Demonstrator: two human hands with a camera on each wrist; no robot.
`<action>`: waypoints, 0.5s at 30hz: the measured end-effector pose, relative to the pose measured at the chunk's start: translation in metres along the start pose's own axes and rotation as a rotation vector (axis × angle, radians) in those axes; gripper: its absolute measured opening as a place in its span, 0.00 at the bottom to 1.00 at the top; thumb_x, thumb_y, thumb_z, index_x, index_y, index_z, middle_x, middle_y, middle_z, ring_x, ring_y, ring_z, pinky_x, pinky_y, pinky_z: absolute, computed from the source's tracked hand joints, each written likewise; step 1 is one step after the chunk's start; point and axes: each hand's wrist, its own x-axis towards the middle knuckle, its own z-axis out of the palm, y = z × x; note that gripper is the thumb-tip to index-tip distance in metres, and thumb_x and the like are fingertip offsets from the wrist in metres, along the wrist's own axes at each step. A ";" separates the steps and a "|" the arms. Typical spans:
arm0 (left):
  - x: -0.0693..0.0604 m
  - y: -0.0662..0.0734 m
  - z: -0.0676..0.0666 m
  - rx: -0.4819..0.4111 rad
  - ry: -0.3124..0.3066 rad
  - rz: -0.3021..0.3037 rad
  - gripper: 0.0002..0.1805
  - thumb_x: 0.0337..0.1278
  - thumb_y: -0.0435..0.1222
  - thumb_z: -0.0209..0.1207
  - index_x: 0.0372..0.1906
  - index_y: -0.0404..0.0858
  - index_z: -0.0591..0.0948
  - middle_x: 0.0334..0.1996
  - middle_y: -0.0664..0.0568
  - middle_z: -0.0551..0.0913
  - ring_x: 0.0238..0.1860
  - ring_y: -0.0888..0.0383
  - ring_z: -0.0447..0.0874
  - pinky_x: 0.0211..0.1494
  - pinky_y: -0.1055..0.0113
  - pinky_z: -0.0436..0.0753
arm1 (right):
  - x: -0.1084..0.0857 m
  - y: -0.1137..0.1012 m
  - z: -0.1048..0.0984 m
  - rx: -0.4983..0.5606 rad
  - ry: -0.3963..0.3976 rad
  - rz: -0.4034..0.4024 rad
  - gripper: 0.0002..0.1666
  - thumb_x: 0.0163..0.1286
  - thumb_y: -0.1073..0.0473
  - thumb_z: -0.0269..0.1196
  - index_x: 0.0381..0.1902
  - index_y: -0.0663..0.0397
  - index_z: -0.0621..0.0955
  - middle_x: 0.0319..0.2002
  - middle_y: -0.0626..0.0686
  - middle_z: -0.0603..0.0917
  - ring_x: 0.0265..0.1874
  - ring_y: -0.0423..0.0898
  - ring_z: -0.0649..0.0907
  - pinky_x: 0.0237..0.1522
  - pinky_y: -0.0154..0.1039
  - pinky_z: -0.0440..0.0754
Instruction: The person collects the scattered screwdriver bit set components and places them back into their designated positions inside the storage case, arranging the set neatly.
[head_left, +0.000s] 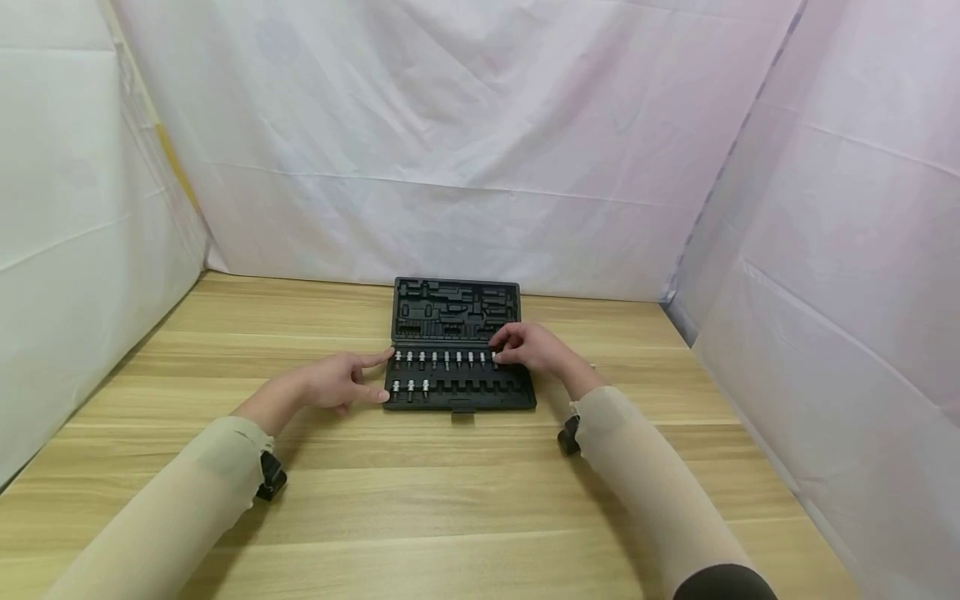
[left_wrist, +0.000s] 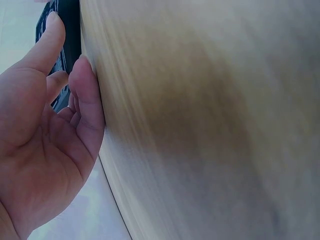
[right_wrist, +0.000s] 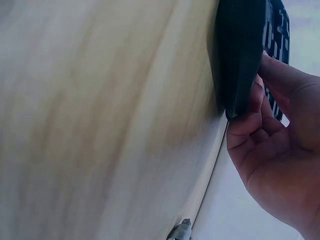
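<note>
In the head view, a black plastic case (head_left: 472,403) lies unfolded on the table, its lid standing at the back. Silver bit sockets fill the back row of its base, among them one bit socket (head_left: 422,358); several more sit at the left of the front row. My left hand (head_left: 330,383) touches the case's left side with index finger and thumb spread apart. At the right end of the back row, my right hand (head_left: 531,346) pinches a bit socket (head_left: 495,357) between thumb and fingers. The case wall hides those fingertips in the right wrist view.
Another bit socket (right_wrist: 181,231) lies on the wooden table (head_left: 420,500), right of the case and near my right wrist. The lid (head_left: 456,308) has moulded recesses. White cloth (head_left: 465,150) hangs behind the table and along both sides.
</note>
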 end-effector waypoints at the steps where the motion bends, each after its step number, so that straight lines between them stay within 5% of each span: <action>1: 0.000 0.000 0.000 0.000 -0.001 0.001 0.52 0.74 0.51 0.69 0.91 0.49 0.52 0.36 0.44 0.78 0.24 0.56 0.76 0.35 0.60 0.83 | 0.001 0.001 0.000 -0.001 -0.002 -0.003 0.13 0.79 0.56 0.72 0.58 0.45 0.89 0.43 0.52 0.88 0.42 0.49 0.84 0.50 0.45 0.83; 15: 0.000 0.000 0.000 0.005 -0.007 0.012 0.52 0.75 0.51 0.69 0.91 0.48 0.52 0.33 0.45 0.78 0.23 0.56 0.75 0.34 0.61 0.82 | 0.005 0.004 -0.002 -0.019 0.006 0.003 0.15 0.78 0.51 0.73 0.59 0.42 0.90 0.44 0.53 0.88 0.42 0.50 0.84 0.48 0.46 0.85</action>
